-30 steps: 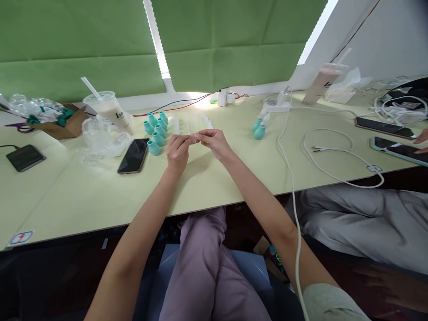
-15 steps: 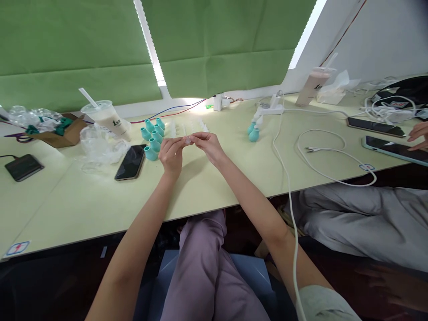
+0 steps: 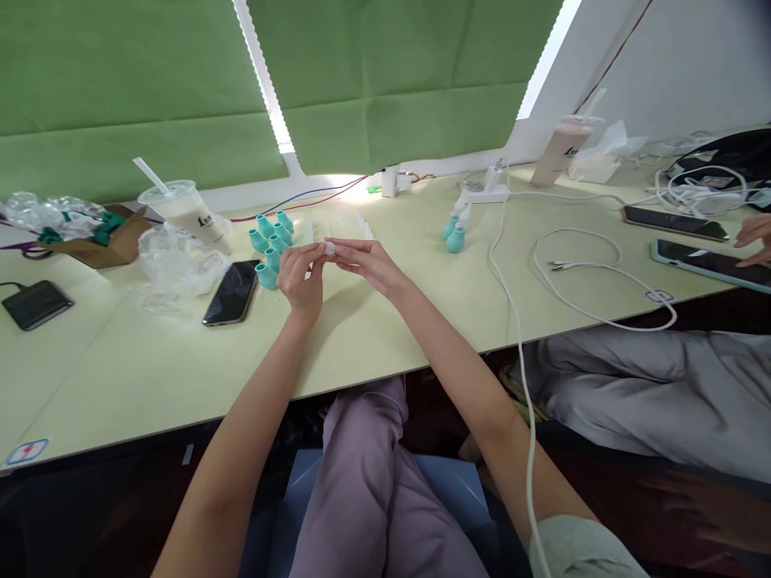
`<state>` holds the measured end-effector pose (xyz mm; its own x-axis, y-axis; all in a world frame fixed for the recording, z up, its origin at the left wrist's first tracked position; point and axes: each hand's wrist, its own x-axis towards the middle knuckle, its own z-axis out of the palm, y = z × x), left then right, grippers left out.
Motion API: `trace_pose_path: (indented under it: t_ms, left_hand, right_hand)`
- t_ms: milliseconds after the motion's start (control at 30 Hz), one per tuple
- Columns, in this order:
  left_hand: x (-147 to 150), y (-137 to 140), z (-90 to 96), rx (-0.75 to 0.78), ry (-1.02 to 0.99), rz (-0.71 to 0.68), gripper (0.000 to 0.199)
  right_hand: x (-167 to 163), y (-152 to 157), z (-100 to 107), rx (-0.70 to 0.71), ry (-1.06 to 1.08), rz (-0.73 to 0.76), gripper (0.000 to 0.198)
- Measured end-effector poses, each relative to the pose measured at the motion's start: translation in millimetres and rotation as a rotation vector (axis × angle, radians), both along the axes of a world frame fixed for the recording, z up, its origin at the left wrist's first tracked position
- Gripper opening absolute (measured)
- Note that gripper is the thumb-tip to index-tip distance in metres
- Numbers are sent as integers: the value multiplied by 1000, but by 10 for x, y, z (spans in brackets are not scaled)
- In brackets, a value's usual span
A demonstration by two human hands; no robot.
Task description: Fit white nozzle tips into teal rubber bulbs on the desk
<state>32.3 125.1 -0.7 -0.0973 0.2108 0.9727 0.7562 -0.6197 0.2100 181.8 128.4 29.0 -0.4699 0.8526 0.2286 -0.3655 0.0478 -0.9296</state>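
Note:
Between my fingertips is a small whitish translucent plastic piece [image 3: 329, 249], held above the table. My left hand [image 3: 303, 277] pinches it from the left, and my right hand [image 3: 367, 263] grips it from the right. Its exact shape is mostly covered by my fingers. Just left of my left hand stand several teal rubber bulbs [image 3: 266, 276] with open necks, grouped in rows. Behind my hands, rows of small white translucent plastic parts [image 3: 364, 226] lie on the table. Farther right are teal bulbs [image 3: 456, 239] with white tips fitted on top.
A phone [image 3: 232, 293], a plastic bag [image 3: 174, 269], a drink cup [image 3: 186, 213] and a cardboard box [image 3: 114, 245] are at left. A white cable [image 3: 511, 297] crosses the table from a power strip [image 3: 485, 194]. At right, another person's hand [image 3: 756, 241] touches a phone [image 3: 711, 263].
Both hands have shifted slightly left and stay together on the small plastic piece. My right fingers are stretched a little straighter. The view has turned slightly.

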Motion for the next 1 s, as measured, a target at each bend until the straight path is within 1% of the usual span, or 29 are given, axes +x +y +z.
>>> trace_pose_path:
  t_ms: [100,233,400,567,733,867,1000]
  left_hand:
    - [4,-13,-3,-49,-12,45,13]
    - [10,-20,-5,-119,-31,77,19]
    - [-6,-5,-18,-120,-28,54,21]
    - [-15,13,-49,-126,-19,31,21]
    - [-19,28,-71,-147,-35,16,21]
    - [-20,34,-87,-126,-19,33,22]
    - [-20,26,-99,-83,31,17,24]
  right_hand:
    - [-2,-16,12,-23,-10,-7,37]
    - [-9,-35,23,5,15,3,38]
    - [-23,-30,15,18,27,12,35]
    - [-50,-33,-7,29,49,-29,29]
    - [-59,-43,-24,20,78,12,26]
    - [-50,-39,-35,-20,85,34,26]
    - [-45,-28,-43,-74,85,40,25]
